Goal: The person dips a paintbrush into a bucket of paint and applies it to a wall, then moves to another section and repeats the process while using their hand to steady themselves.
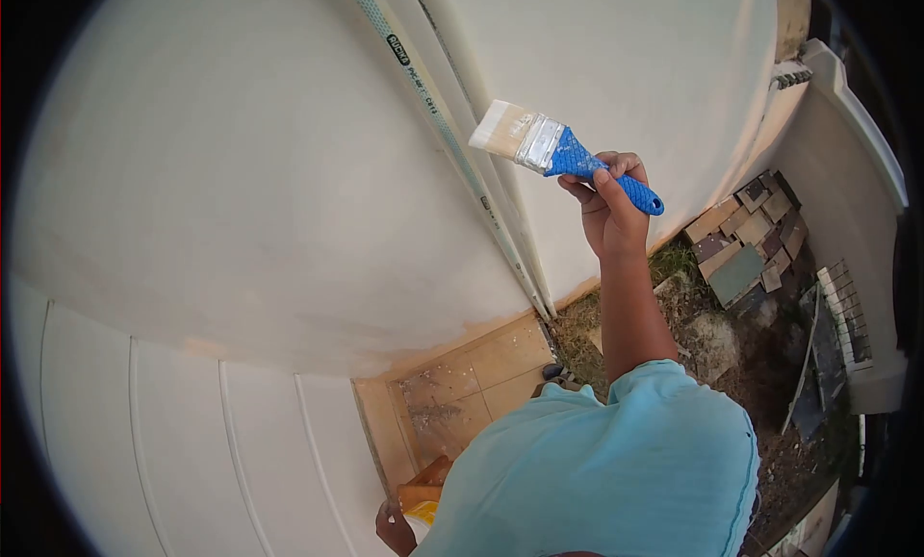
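Note:
A paintbrush (563, 156) with a blue handle and white-tipped bristles is raised in front of the white wall (241, 172). My right hand (613, 199) grips its handle, thumb pressed on top, the bristles pointing up and left toward the pipes. White paint smears mark the metal band and part of the handle. Low in the view, partly hidden behind the teal shirt, my left hand (395, 528) is closed at the side of a white and yellow paint bucket (421, 516).
Two pale pipes (452, 139) run down the wall to the ground. A grooved white panel (183, 432) stands at left, above a tiled floor (481, 384) with paint spots. On the right, stacked tile pieces (746, 235) lie on rough soil beside a low wall (847, 172).

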`<action>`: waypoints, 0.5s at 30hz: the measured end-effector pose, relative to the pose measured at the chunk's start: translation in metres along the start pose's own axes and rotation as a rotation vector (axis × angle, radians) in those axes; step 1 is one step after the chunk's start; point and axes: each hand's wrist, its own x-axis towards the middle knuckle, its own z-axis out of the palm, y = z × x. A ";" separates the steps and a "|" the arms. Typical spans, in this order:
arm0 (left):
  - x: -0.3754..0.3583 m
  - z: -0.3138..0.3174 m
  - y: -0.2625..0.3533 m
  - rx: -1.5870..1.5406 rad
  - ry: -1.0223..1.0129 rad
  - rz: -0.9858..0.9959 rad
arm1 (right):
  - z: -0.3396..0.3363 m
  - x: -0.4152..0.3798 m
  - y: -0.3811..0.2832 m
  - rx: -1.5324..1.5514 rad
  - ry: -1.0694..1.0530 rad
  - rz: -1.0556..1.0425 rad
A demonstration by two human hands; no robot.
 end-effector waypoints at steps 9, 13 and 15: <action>0.071 -0.004 0.082 -0.095 -0.158 0.191 | -0.073 -0.079 -0.157 -0.135 0.454 -0.215; 0.063 0.028 0.091 -0.201 -0.343 0.205 | -0.089 -0.127 -0.267 -0.107 0.733 -0.400; 0.060 0.042 0.101 -0.200 -0.430 0.238 | -0.093 -0.160 -0.323 -0.213 0.744 -0.508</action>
